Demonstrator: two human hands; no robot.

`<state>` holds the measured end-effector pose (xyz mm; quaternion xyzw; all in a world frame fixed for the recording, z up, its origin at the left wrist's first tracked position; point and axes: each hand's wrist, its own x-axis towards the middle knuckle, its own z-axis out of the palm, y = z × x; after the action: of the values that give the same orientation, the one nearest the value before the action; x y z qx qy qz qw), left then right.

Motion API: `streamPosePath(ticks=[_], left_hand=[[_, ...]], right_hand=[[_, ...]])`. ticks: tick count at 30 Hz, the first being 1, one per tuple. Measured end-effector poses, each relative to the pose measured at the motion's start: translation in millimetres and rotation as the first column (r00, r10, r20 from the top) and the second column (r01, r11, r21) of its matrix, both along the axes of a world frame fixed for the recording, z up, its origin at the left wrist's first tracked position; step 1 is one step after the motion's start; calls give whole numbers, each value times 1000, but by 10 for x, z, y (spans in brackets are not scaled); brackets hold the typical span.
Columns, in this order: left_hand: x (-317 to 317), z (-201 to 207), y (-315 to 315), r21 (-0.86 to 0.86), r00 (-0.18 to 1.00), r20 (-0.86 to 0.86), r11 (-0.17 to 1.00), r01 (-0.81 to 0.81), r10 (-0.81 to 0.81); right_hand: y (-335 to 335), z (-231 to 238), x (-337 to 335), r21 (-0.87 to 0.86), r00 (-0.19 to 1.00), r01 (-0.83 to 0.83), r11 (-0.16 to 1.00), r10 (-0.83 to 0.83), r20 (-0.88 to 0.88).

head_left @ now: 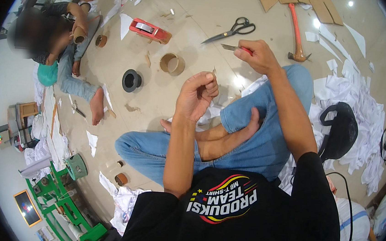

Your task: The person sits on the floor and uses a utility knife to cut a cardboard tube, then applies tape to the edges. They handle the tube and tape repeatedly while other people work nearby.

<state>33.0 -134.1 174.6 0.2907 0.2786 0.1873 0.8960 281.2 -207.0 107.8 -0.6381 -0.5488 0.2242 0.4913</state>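
Note:
My left hand point(197, 93) is closed above my crossed legs, with a small thin brown sliver point(214, 71) poking up from between its thumb and fingers; what kind of thing it is I cannot make out. My right hand point(260, 57) grips a utility knife point(246, 51) with a red handle, its blade pointing left, apart from my left hand. Beyond the knife lie large black scissors point(230, 32). A brown tape roll point(172, 64) stands on the floor past my left hand, with a black flanged ring point(132, 81) to its left.
A red tape dispenser point(148, 30) lies farther off. An orange-handled hatchet point(297, 35) and cardboard point(299, 2) are at far right. White scraps point(353, 121) and a black bag point(340, 130) pile up on my right. Another person point(65, 54) sits at left, near a green machine point(59, 210).

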Motion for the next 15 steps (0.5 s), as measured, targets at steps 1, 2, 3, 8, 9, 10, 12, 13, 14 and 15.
streamPosePath(ticks=[1,2,3,8,9,10,12,13,14,15], left_hand=[[-7,2,-7,21,1000,-16,1000,-18,18],[-55,-45,-1,85,996,-52,994,-62,67],[-81,-159,22,153,992,-71,984,-95,107],[-101,-591,157,462,856,-426,884,-72,293],[-268,-614,199,564,794,-491,826,-24,359],[-359,-687,249,618,791,-498,785,37,355],[-361,-724,319,695,788,-520,699,165,331],[-386,-707,321,719,774,-540,659,222,329],[-442,-722,307,724,752,-574,629,282,324],[-504,-709,343,718,739,-609,596,360,287]], right_hand=[[22,24,32,22,1000,7,1000,-7,3],[45,-3,39,-23,999,-14,1000,15,30],[43,-106,48,-63,997,-17,998,21,68],[62,-309,35,-341,990,138,930,-144,9],[133,-242,-94,-370,988,130,920,-154,-35],[142,-246,-103,-350,993,107,931,-118,-10],[148,-644,39,-331,984,147,932,-102,148],[153,-698,67,-370,982,143,918,-86,166],[106,-686,47,-407,984,145,902,-88,156],[65,-665,35,-441,985,147,885,-90,146]])
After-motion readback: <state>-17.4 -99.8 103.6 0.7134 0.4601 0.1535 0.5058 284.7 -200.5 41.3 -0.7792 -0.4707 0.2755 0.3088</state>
